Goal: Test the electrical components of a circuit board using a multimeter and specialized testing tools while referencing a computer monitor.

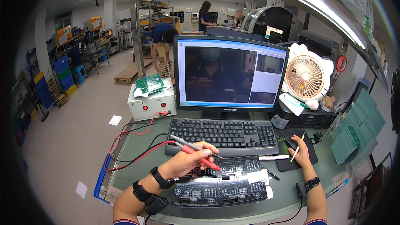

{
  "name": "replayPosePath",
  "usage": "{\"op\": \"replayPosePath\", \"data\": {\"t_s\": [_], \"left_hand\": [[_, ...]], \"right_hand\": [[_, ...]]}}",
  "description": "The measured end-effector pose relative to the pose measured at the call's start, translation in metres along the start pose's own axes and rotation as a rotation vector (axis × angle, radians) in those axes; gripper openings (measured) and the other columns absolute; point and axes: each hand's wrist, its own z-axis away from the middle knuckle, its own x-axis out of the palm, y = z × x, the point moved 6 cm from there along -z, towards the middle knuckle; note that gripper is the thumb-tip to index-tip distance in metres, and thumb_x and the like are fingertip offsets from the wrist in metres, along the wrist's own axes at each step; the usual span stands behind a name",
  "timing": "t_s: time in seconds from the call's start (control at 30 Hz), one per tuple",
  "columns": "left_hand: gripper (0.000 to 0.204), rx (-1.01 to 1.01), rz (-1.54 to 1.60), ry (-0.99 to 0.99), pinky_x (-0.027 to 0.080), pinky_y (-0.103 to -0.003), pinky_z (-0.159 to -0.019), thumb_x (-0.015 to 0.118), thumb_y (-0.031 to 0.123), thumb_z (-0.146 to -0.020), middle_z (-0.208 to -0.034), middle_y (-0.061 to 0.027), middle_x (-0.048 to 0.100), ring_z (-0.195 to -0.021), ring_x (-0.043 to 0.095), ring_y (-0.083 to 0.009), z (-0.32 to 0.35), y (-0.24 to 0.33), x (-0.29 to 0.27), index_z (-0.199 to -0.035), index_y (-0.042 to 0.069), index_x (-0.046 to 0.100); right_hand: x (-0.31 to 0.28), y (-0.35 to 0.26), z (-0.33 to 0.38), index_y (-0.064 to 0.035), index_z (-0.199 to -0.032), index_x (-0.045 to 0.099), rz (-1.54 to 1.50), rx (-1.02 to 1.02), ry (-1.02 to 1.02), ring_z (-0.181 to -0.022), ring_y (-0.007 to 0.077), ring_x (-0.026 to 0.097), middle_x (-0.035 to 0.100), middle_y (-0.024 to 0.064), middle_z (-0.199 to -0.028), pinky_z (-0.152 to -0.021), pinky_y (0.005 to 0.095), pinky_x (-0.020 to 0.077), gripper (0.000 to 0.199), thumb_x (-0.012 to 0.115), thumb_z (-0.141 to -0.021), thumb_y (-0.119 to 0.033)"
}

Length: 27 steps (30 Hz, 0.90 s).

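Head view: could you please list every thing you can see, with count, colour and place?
monitor: one, black, centre of desk
keyboard: one, black, below monitor
circuit panels: two, black, near desk edge
test probes: two, red and grey, in left hand
power box: one, white, left of monitor
fan: one, white, right of monitor
mouse pad: one, black, under right hand
green boards: a stack, far right
left hand: holding probes
right hand: holding a yellow pen

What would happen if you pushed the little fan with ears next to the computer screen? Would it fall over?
The fan would probably tip or slide easily: it stands tall and upright on the black printer, and looks like light plastic. Its thin grille may bend if pressed hard.
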Motion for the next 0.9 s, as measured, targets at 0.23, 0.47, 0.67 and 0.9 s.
{"op": "replayPosePath", "data": {"t_s": [0.23,0.47,0.67,0.9], "left_hand": [[0.029,-0.004,0.001,0.002,0.047,-0.019,-0.061,0.044,0.025,-0.101,-0.083,-0.0021,0.054,-0.067,0.053,-0.0062,-0.0023,-0.0023,-0.0025,-0.113,0.003,0.057],[0.044,0.015,0.074,-0.027,0.049,-0.025,-0.064,0.036,0.037,-0.103,-0.084,-0.0045,0.055,-0.07,0.054,-0.0109,-0.0039,-0.0006,-0.0037,-0.117,0.001,0.056],[0.045,-0.024,0.032,-0.013,0.05,-0.029,-0.068,0.035,0.038,-0.103,-0.086,-0.0103,0.062,-0.072,0.057,-0.0149,-0.0017,-0.0011,-0.0028,-0.118,0.001,0.055],[0.044,-0.014,0.028,0.03,0.051,-0.029,-0.068,0.036,0.038,-0.102,-0.088,-0.0108,0.062,-0.072,0.058,-0.0158,-0.0015,0.0003,-0.0025,-0.115,0.0,0.057]], "right_hand": [[0.0006,0.0038,-0.001,-0.0077,-0.118,0.057,-0.006,-0.012,0.016,-0.119,0.0344,0.052,0.054,0.0147,-0.133,-0.102,0.0396,0.0399,0.052,0.073,-0.068,-0.008],[0.0016,0.0071,-0.0017,-0.0083,-0.108,0.06,0.015,-0.035,0.04,-0.114,0.0339,0.053,0.056,0.0123,-0.131,-0.099,0.0401,0.042,0.042,0.072,-0.068,-0.009],[-0.0008,0.0043,0.0004,-0.0087,-0.102,0.06,0.056,-0.006,0.06,-0.107,0.0317,0.055,0.058,0.0099,-0.128,-0.095,0.0391,0.0438,0.038,0.068,-0.065,-0.006],[-0.0022,0.0055,-0.001,-0.0087,-0.102,0.06,0.088,-0.053,0.089,-0.106,0.0317,0.056,0.058,0.0097,-0.126,-0.092,0.0392,0.0447,0.038,0.068,-0.065,-0.006]]}}
